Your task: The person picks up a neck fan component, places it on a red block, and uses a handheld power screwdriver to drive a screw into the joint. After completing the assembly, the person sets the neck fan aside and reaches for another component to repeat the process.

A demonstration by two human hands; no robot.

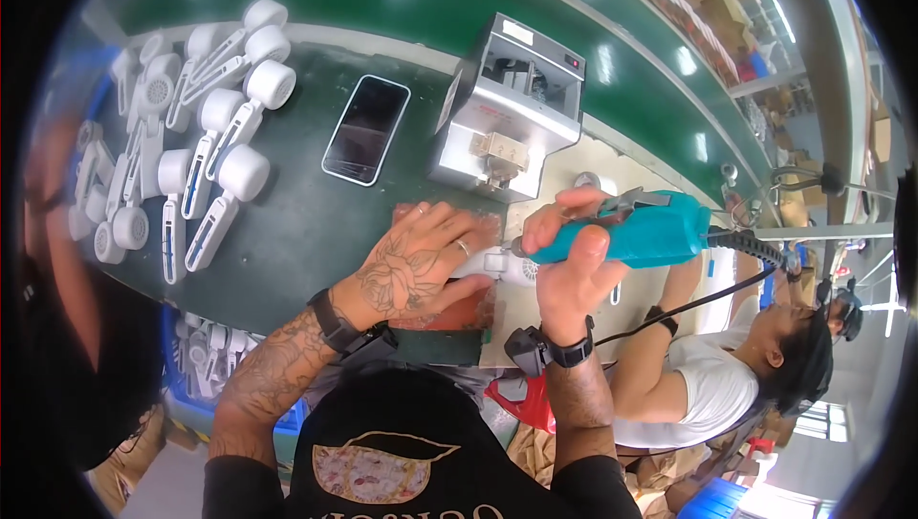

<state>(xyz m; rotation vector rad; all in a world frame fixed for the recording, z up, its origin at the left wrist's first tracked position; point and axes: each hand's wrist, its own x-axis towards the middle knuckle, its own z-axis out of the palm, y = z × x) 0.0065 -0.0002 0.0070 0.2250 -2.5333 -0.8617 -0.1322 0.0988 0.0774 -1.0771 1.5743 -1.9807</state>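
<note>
My left hand point(416, 261), fingers bent, holds down a white long-handled device point(526, 271) with a round perforated head. The device lies across a reddish-brown pad point(449, 314) at the bench's front edge, and most of its handle is hidden under that hand. A teal electric screwdriver point(655, 230) lies nearly level in my right hand point(574, 275), which is wrapped round its front part. Its tip points left toward the device, just beside my left fingers; whether it touches a screw cannot be made out.
Several similar white devices point(229, 180) are piled on the left of the green bench point(306, 232). A phone point(367, 129) lies behind my left hand. Beyond the pad stands a grey metal machine point(512, 118). A blue crate point(196, 390) holds more white parts. A co-worker point(708, 380) sits at right.
</note>
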